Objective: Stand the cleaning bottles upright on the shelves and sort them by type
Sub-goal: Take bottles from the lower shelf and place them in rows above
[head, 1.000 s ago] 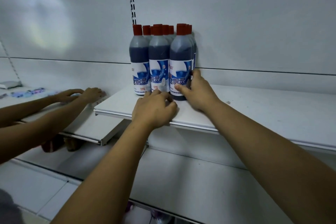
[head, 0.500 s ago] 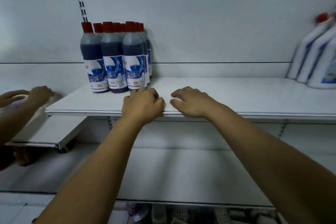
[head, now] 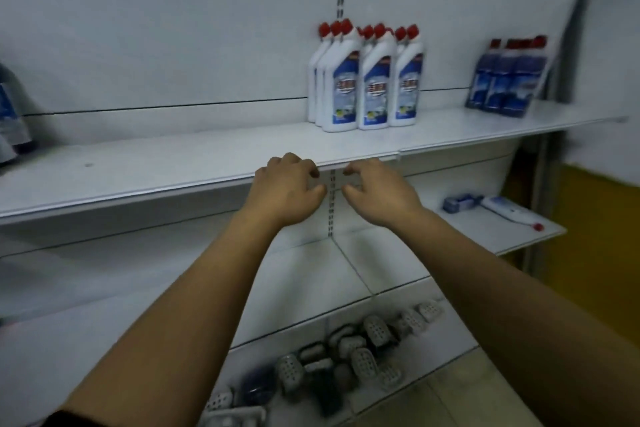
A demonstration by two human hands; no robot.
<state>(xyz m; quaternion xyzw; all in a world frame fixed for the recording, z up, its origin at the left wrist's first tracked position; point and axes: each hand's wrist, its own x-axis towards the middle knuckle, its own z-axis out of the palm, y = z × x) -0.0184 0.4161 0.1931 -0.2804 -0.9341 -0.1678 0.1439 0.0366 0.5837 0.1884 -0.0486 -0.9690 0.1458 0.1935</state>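
Note:
Several white angled-neck bottles with red caps and blue labels stand upright in a tight group on the upper shelf. Farther right on that shelf stand several blue bottles with red caps, blurred. At the far left edge the dark bottle group is partly cut off. One white bottle with a red cap lies on its side on the lower right shelf. My left hand and my right hand hover side by side just below the upper shelf's front edge, fingers curled, holding nothing.
A small blue-and-white pack lies beside the fallen bottle. Several grey perforated holders sit on the bottom shelf. A slotted upright runs between my hands. Yellow floor or wall shows at the right.
The view has swung right: the dark bottles have slid to the left edge and the white bottles are now centred. My hands came off the shelf top and hang below its edge. The other person's hands are out of view.

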